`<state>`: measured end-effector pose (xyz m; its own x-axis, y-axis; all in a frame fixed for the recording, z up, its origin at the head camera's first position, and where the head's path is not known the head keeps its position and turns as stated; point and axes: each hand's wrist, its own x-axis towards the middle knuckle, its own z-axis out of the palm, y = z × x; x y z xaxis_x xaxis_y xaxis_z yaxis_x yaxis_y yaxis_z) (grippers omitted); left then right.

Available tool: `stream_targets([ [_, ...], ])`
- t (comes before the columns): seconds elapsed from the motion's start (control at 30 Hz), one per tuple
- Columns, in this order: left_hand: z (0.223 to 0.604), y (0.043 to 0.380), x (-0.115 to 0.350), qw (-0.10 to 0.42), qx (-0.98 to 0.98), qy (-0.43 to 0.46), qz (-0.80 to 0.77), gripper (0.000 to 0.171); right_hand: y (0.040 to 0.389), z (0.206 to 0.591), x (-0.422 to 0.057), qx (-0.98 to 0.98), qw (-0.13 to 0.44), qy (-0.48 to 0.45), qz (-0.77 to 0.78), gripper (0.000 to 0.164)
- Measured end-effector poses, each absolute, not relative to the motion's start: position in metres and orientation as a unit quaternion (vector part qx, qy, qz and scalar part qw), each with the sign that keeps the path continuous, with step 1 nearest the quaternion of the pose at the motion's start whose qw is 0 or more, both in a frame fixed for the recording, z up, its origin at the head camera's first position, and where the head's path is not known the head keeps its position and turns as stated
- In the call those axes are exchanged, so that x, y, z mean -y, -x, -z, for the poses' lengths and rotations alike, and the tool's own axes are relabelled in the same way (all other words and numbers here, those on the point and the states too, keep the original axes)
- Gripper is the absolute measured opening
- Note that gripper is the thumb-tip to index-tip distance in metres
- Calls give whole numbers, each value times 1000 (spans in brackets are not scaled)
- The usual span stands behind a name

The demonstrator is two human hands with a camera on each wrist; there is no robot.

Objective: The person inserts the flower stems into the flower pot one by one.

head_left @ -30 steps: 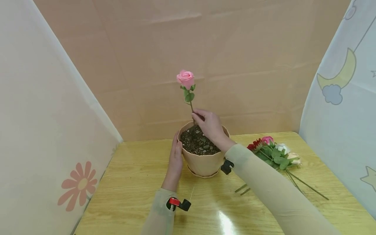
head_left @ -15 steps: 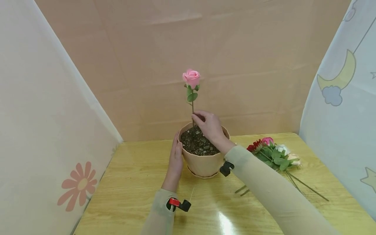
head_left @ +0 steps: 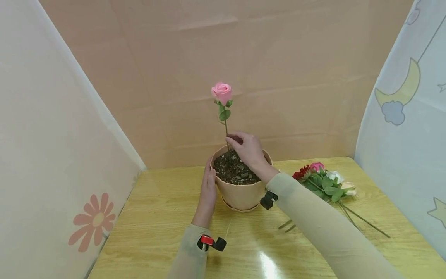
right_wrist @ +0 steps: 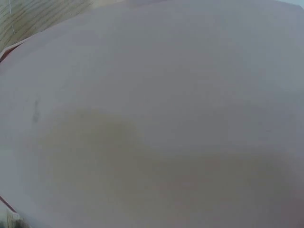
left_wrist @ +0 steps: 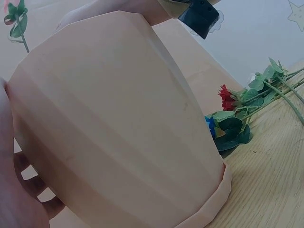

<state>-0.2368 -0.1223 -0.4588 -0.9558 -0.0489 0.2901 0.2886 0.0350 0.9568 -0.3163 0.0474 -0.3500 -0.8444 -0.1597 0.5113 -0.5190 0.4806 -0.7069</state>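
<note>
1. The rose [head_left: 224,115] stands nearly upright, bloom uppermost, its long axis leaning slightly left toward the top.
2. Its stem runs down to the soil [head_left: 228,172] in the left part of the pot [head_left: 241,197], which stands on the surface [head_left: 167,209].
3. The right hand [head_left: 248,151] pinches the stem between thumb and fingers.
4. The left hand [head_left: 207,190] lies along the pot's left wall, fingers fairly straight.

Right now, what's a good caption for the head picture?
Right hand pinches a pink rose; left hand touches the pot.
</note>
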Motion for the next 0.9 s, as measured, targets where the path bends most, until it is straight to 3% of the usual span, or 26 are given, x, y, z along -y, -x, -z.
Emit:
stream_targets([
  [0.33,459,238,121,119,713,78,687,59,318,352,-49,836,179,-197,-480,35],
  [0.9,459,238,119,112,720,77,681,58,317,352,-52,835,191,-188,-480,30],
])
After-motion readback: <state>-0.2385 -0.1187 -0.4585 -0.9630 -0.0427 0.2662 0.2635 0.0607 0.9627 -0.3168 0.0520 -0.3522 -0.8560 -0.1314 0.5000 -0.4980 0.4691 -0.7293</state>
